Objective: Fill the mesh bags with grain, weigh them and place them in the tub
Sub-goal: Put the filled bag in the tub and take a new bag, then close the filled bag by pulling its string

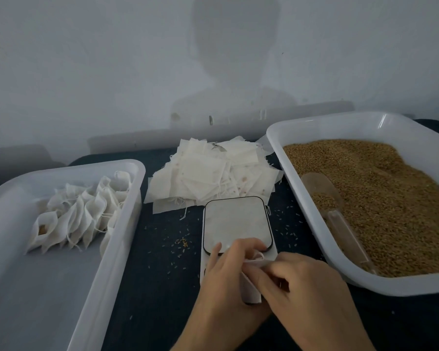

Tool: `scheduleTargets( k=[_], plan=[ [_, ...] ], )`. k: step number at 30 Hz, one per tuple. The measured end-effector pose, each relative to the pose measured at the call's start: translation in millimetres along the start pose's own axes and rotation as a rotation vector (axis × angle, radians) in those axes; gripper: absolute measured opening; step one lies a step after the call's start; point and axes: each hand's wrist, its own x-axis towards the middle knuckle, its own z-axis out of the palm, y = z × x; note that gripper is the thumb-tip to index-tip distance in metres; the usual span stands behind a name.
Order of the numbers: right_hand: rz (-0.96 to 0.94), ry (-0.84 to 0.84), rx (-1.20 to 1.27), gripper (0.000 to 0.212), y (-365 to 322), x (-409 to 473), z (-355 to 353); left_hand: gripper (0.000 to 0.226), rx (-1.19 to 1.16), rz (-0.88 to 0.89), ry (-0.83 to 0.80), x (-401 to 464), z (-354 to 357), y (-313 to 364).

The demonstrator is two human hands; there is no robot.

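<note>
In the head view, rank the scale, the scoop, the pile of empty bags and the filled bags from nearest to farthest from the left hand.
From the left hand:
1. Scale, directly beneath it.
2. Pile of empty bags behind the scale, and scoop in the right tub: too close to call.
3. Filled bags, in the left tub.

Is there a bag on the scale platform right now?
No, the scale platform is bare; both hands hold a mesh bag just in front of it.

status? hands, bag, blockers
Left hand and right hand both pinching one empty mesh bag over the scale's near end. Scoop idle in the grain tub. Nothing blocking.
</note>
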Motion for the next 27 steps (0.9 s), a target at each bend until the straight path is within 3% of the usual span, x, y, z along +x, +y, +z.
scheduleTargets(
  k=[4, 5, 7, 9, 10, 13, 15, 24, 27],
  plan=[
    [-0.072, -0.117, 0.165, 0.04, 0.6, 2.5, -18.9, 0.033, -0.017, -0.029, 0.041, 1.2, -5.0, -6.2],
    [-0.056, -0.083, 0.225, 0.032, 4.5, 5.8, -30.9, 0.036, -0.048, -0.072, 0.082, 1.6, -7.8, -9.4],
    [-0.037, 0.181, 0.197, 0.026, 24.1, 14.3, -59.2, 0.035, -0.086, -0.122, 0.15, 1.6, -13.4, -13.8],
    [0.021, 0.298, -0.101, 0.027, 48.4, 28.0, -84.2, 0.034, -0.093, -0.102, 0.213, 2.6, -19.1, -16.7],
    [0.12, 0.195, -0.291, 0.031, 60.4, 35.1, -91.9, 0.034, -0.101, -0.096, 0.237, 3.4, -21.3, -17.9],
    [0.41, -0.433, -0.577, 0.038, 92.3, 51.7, -90.8, 0.03, -0.181, -0.096, 0.258, 5.0, -22.7, -19.5],
    [0.416, -0.588, -0.634, 0.037, 97.9, 56.1, -80.4, 0.028, -0.225, -0.097, 0.263, 5.1, -21.2, -18.9],
    [0.394, -0.279, -0.691, 0.031, 116.9, 68.0, -119.7, 0.024, -0.27, -0.062, 0.276, 7.4, -23.2, -15.8],
    [0.332, -0.196, -0.59, 0.062, 123.4, 68.1, -156.8, 0.028, -0.271, -0.055, 0.276, 8.3, -26.6, -15.7]
  ],
)
